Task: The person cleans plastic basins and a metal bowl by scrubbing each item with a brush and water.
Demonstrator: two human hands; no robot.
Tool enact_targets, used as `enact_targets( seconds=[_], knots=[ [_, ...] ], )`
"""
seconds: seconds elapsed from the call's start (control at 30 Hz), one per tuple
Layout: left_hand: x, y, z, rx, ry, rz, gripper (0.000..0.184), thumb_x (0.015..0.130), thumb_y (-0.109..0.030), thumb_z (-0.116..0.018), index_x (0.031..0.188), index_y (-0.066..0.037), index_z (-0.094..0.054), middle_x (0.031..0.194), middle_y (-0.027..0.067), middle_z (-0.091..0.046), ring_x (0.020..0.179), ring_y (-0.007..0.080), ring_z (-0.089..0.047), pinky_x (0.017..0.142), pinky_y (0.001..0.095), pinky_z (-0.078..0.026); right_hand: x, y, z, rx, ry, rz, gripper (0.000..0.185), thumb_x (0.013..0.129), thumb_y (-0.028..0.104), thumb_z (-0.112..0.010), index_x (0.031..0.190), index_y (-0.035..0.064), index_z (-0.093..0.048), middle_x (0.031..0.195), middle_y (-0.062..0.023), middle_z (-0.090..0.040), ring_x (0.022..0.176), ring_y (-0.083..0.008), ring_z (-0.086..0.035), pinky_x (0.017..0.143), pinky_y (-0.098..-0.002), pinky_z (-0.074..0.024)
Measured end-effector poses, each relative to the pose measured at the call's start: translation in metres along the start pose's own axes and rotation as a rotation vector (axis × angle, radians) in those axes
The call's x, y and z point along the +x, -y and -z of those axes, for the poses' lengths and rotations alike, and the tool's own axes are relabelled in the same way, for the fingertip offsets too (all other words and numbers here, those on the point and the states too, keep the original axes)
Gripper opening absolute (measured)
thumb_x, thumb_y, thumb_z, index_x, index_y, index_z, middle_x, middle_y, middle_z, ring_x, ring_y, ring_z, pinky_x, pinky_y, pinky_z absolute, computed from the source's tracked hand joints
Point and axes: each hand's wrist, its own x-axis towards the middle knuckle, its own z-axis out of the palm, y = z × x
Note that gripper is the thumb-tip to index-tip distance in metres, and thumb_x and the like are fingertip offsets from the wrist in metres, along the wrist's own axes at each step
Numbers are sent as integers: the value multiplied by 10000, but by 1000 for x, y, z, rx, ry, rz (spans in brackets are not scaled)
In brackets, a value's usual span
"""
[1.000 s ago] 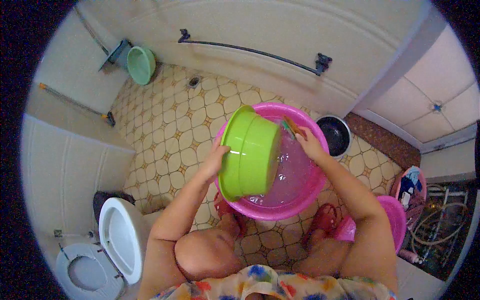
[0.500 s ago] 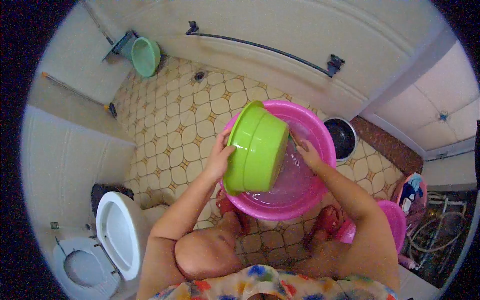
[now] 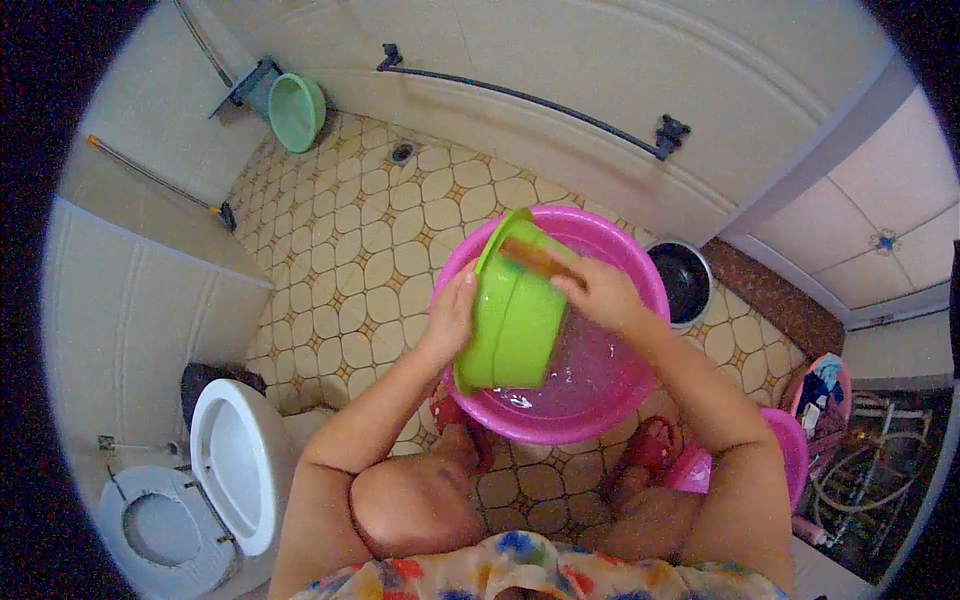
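Observation:
My left hand (image 3: 452,315) grips the rim of a lime-green basin (image 3: 510,325), which is tilted on its side over a large pink tub (image 3: 640,375) with soapy-looking water in it. In my right hand (image 3: 605,292) is a brown-backed brush (image 3: 533,257), slightly blurred, lying against the upper part of the green basin's outer wall. The brush's bristles face the basin and are mostly hidden.
A dark round pan (image 3: 680,283) stands right of the tub. Red slippers (image 3: 650,450) are on my feet below it. A toilet (image 3: 235,470) is at the left, a pale green basin (image 3: 297,112) by the far wall, and a laundry basket (image 3: 822,385) at the right.
My right hand has moved the brush up and left, from beside the green basin's base onto its outer side. The green basin stays tilted in my left hand.

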Motion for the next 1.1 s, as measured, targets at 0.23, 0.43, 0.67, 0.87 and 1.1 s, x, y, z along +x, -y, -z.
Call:
enact_targets(
  seconds=[0.23,0.43,0.67,0.87,1.1],
  knots=[
    [1,8,-3,75,-22,8,435,965,-266,-252,1240,24,-425,1181,143,-509,1118,220,-457,972,308,-312,25,-25,-13,97,-132,-81,462,863,368,-461,1298,225,-398,1086,-178,-576,976,-346,-564,844,-440,-444],
    [6,40,4,-70,-17,150,455,966,-273,-227,1244,33,-417,1181,153,-510,1120,223,-458,977,310,-305,-22,32,-17,-38,78,127,473,842,395,-503,1287,253,-423,987,-150,-612,885,-330,-592,758,-423,-470],
    [-7,24,-8,47,-9,-44,455,965,-268,-226,1254,33,-408,1193,155,-500,1131,230,-444,986,317,-296,36,-52,-10,9,-105,-248,457,850,377,-504,1258,174,-461,1125,-184,-555,987,-336,-561,848,-390,-439],
    [-1,26,2,20,-70,54,445,966,-266,-239,1253,26,-412,1199,141,-496,1123,216,-446,980,306,-300,0,-55,-14,170,-156,-157,483,848,377,-512,1290,201,-423,1190,-151,-530,1076,-337,-518,927,-403,-399],
    [-3,3,-2,-15,-92,86,441,967,-272,-243,1248,20,-418,1187,134,-502,1112,207,-448,972,296,-306,-55,-32,-27,390,-82,-65,463,863,298,-520,1294,163,-419,1221,-149,-511,1113,-313,-498,949,-377,-378]
  ],
)
